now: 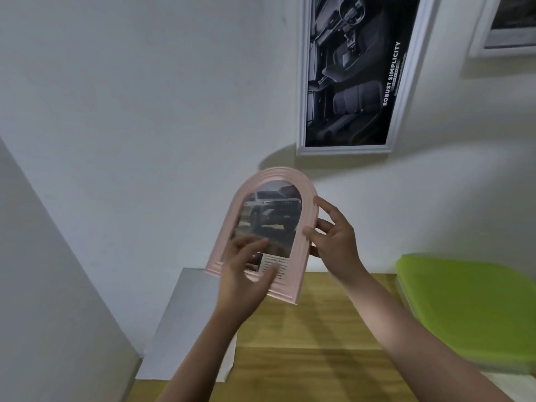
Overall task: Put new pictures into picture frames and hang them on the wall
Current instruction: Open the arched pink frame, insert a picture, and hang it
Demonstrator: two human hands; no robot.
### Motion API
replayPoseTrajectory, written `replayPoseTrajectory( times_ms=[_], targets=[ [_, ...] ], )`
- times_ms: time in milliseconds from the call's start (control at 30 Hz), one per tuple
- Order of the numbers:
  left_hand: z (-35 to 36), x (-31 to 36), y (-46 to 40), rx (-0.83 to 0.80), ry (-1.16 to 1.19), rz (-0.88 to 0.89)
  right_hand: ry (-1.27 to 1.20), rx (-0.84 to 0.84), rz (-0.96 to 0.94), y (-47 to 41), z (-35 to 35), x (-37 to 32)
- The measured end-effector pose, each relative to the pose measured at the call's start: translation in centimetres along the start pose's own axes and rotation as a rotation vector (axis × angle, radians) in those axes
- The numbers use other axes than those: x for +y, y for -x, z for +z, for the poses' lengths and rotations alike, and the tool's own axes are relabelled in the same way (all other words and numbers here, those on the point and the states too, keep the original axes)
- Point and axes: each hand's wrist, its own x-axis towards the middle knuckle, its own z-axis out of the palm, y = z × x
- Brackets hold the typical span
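left hand [246, 274] bare | right hand [336, 242] bare | forearms unsleeved

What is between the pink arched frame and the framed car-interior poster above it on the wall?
Only bare white wall, with a shadow on it, separates the pink arched frame from the framed car-interior poster in the head view.
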Motion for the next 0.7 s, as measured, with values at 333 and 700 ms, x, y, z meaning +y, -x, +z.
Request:
replayPoseTrajectory(
  times_ms=[333, 700],
  targets=[
    [-7.1, -1.9, -5.9, 0.120, 0.070, -0.134, 0.011, 0.004, -0.228, -2.2, 1.8, -2.8],
    [-13.1, 3.0, -17.1, 0.125, 0.271, 0.050, -0.012, -0.078, -0.506, -10.5, 7.1, -12.4]
  ],
)
